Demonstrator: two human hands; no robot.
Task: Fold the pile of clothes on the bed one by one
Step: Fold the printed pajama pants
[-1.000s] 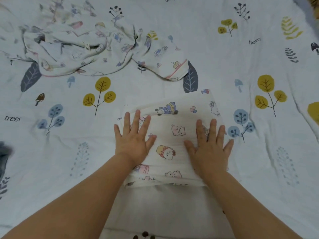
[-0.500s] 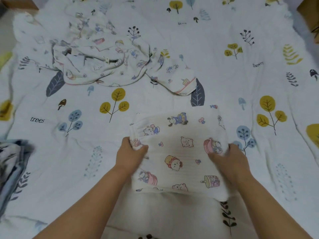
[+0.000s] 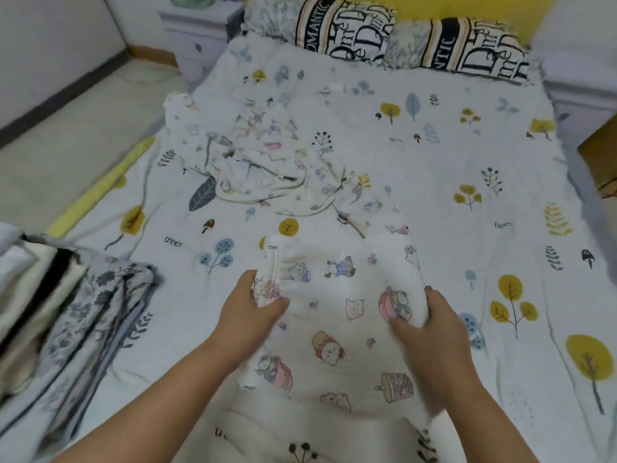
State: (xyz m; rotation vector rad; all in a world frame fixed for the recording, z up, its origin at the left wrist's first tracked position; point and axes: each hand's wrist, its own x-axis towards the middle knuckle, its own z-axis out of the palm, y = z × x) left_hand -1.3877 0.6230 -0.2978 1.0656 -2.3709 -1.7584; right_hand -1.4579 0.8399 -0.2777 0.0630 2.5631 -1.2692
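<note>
A folded white garment (image 3: 337, 315) printed with cartoon animals is lifted slightly off the bed in front of me. My left hand (image 3: 248, 312) grips its left edge, thumb over the fabric. My right hand (image 3: 430, 329) grips its right edge, fingers curled behind the cloth. Farther back lies a crumpled pile of white printed clothes (image 3: 263, 168), unfolded, spread across the middle left of the bed.
The bed sheet (image 3: 450, 168) is white with yellow trees and blue leaves. A stack of folded grey floral and striped cloth (image 3: 76, 312) sits at the left edge. Two lettered pillows (image 3: 410, 41) line the head of the bed. A nightstand (image 3: 197, 31) and floor lie left.
My hands went from pressing flat on the folded garment to gripping its two sides and lifting it. My view has tilted up, showing the pillows and floor.
</note>
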